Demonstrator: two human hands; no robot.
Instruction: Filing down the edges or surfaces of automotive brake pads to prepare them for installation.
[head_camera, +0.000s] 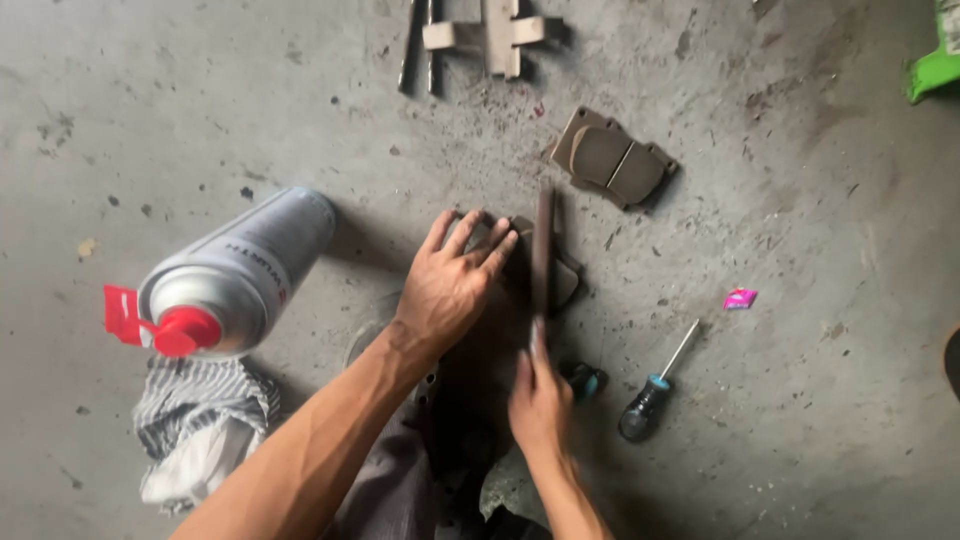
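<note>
My left hand (450, 280) presses flat on a dark brake pad (565, 280) lying on the concrete floor, fingers spread over its left part. My right hand (538, 400) grips the handle end of a long flat file (543, 250), whose blade lies across the pad, pointing away from me. The hand is blurred. A second brake pad (610, 160) with a tan friction face lies a little beyond, apart from both hands.
A grey spray can with red nozzle (235, 275) lies at left above a striped rag (200, 425). A screwdriver with dark handle (655, 385) and another small handle (585, 380) lie at right. Metal parts (480, 40) sit at top; a pink scrap (739, 298) is nearby.
</note>
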